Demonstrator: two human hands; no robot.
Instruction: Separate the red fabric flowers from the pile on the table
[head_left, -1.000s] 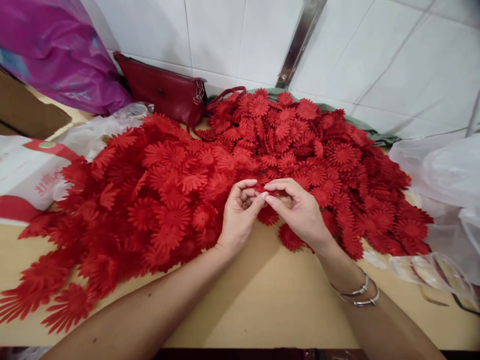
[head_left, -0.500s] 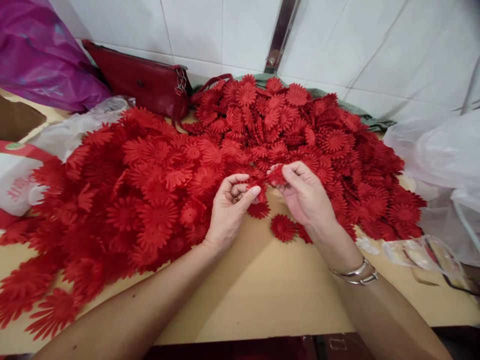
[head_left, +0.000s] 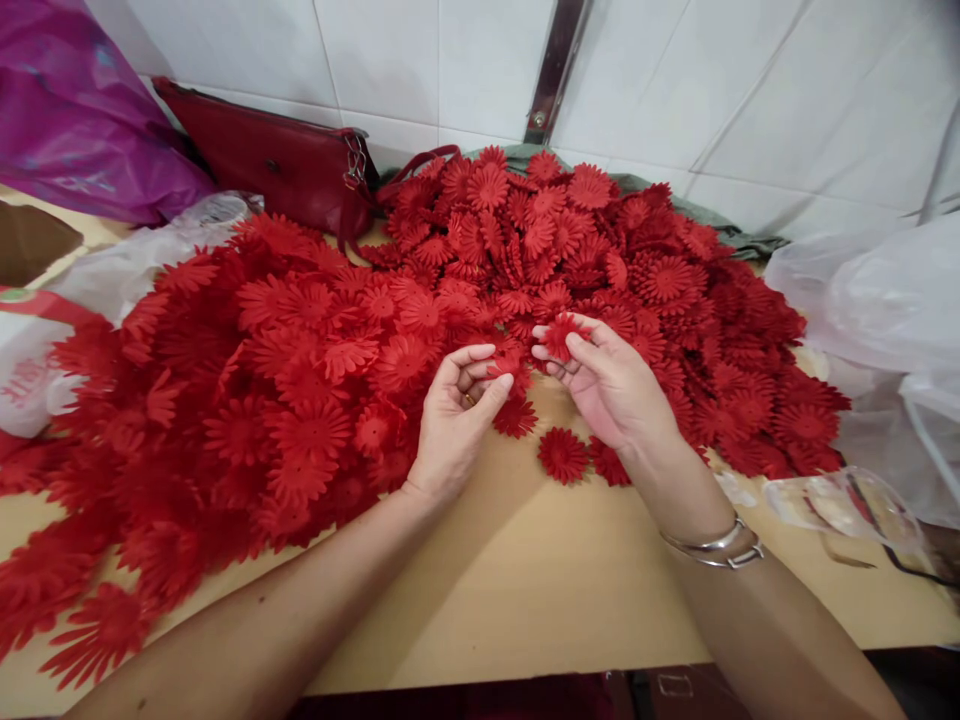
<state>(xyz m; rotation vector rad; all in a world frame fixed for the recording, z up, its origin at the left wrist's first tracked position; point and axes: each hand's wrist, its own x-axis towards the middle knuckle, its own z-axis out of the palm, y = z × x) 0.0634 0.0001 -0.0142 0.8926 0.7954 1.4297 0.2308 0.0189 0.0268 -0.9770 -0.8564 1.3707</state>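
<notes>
Red flower-shaped pieces lie in a loose heap on the left and a denser heap at the back and right. Between the heaps, my left hand is curled, its thumb and fingers closed on a red flower piece. A little to the right, my right hand pinches another red flower piece between thumb and fingers. The two hands are apart. Below them a single red flower lies flat on the tan table, with another beside it, close under my right wrist.
A dark red bag with a strap stands against the tiled wall behind the left heap. A purple bag is at the far left. White plastic bags lie at the right, near a clear plastic piece.
My right hand has tilted slightly, and its flower piece now shows more of its face. My left hand is nearly still. The whole view has shifted slightly.
</notes>
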